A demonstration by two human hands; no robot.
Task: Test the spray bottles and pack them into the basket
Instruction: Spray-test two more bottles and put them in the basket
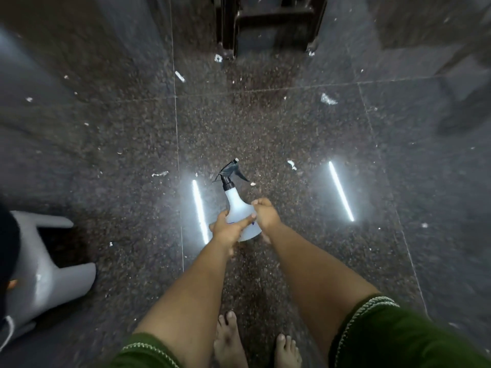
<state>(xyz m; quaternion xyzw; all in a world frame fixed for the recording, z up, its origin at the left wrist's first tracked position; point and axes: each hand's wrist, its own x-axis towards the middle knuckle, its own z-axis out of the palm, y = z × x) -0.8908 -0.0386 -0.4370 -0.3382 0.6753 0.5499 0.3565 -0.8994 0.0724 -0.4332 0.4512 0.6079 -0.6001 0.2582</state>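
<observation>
A white spray bottle (237,208) with a dark trigger head (230,171) is held out over the floor, nozzle pointing away from me. My left hand (228,229) grips the wide lower body from the left. Wrapped around the right side of the body is my right hand (265,216). Neither hand touches the trigger. No basket is in view.
The floor is dark speckled granite with scattered white scraps (328,99). A grey plastic stool (45,264) stands at the left. Dark wooden furniture legs (228,27) rise at the top centre. My bare feet (231,341) are at the bottom.
</observation>
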